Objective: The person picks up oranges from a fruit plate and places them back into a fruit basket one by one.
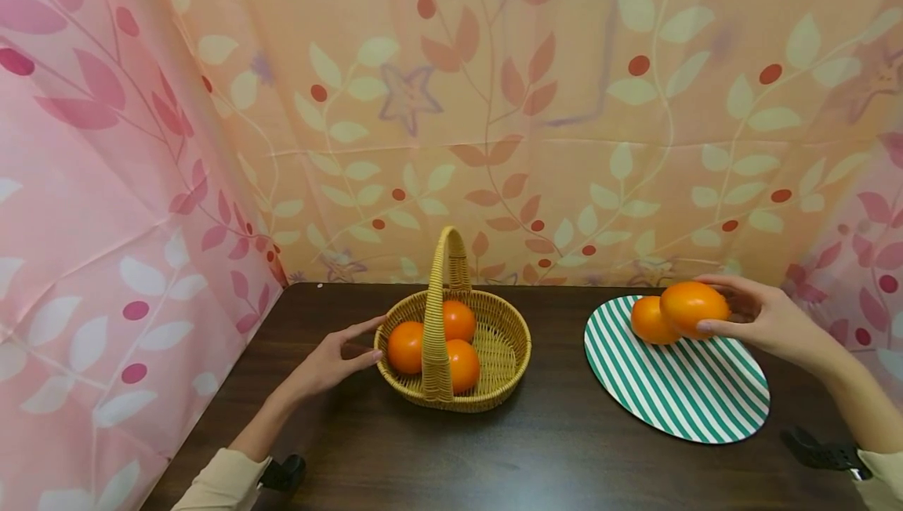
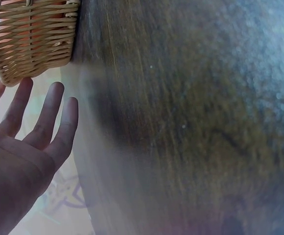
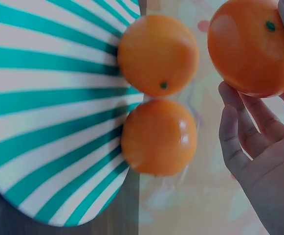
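Observation:
My right hand [image 1: 765, 323] holds an orange [image 1: 694, 309] between thumb and fingers, raised over a green-and-white striped oval placemat [image 1: 712, 409]. Two more oranges sit on the placemat in the right wrist view, an upper orange [image 3: 158, 55] and a lower orange [image 3: 159, 137], side by side. From the head, the held fruit covers much of that pair. At the left, my left hand [image 1: 328, 362] has its fingertips at the rim of a wicker basket [image 1: 504, 393] with a tall handle, its fingers spread and fairly straight. Three oranges [image 1: 406, 348] lie in the basket's left half.
Everything stands on a dark wood table [image 1: 550, 456]. Flowered cloth [image 1: 494, 103] hangs along the back edge and at both sides. The basket handle [image 1: 437, 323] arches high over the fruit. A dark strap [image 1: 825, 452] is at the right wrist.

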A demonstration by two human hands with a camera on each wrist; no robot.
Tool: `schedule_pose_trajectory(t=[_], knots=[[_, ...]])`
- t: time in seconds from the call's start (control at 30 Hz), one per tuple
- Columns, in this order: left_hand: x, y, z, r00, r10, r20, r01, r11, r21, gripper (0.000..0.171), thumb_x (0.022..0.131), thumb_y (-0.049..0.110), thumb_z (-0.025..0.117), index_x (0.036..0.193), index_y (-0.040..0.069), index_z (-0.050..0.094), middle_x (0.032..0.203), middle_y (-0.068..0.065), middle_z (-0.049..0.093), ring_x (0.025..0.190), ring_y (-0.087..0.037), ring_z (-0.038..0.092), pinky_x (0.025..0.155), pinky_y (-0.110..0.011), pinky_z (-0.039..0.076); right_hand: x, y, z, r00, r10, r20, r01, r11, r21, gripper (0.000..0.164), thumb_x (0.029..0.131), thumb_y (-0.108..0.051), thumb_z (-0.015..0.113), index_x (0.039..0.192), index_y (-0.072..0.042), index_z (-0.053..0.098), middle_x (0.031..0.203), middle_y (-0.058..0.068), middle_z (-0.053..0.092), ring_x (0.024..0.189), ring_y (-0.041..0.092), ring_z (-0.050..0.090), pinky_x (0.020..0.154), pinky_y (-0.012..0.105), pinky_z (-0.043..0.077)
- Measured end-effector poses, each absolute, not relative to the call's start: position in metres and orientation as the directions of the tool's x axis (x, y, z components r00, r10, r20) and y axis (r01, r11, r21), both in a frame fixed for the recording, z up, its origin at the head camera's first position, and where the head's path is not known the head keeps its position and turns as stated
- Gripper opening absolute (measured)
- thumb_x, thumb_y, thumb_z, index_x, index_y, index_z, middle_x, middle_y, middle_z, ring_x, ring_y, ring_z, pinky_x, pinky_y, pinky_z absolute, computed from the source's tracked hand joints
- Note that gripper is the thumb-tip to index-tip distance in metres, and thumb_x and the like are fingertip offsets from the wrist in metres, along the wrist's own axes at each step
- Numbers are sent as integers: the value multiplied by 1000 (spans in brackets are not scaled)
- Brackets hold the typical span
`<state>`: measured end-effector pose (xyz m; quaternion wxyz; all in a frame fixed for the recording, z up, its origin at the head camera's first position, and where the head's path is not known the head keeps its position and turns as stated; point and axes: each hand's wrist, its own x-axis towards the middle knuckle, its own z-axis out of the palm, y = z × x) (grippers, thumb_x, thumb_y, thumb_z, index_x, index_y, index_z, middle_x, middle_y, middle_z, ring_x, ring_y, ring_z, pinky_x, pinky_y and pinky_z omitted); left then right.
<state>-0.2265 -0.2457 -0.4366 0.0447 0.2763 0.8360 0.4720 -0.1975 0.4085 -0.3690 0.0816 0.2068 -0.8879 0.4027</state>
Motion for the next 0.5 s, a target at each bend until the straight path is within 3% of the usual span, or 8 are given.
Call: schedule_pose_trajectory(t=[0.2, 0.5], knots=[[-226, -246, -438, -847, 498, 186, 421, 414, 807, 62, 99, 17, 70, 153, 4, 44, 152, -19, 46, 110, -39, 65, 95, -56, 49, -206, 392, -367, -904, -297, 306, -426, 587, -688, 59, 89, -1, 78, 143, -5, 55, 123, -1, 61, 98, 10, 65, 77, 24, 56], [-227, -246, -437, -849, 494, 189, 420, 414, 807, 60, 99, 15, 69, 153, 4, 45, 151, -20, 46, 111, -39, 65, 96, -56, 49, -222, 363, -374, -868, -366, 336, -489, 515, -704, 59, 89, 1, 76, 143, -3, 54, 122, 9, 61, 98, 17, 65, 80, 26, 56]])
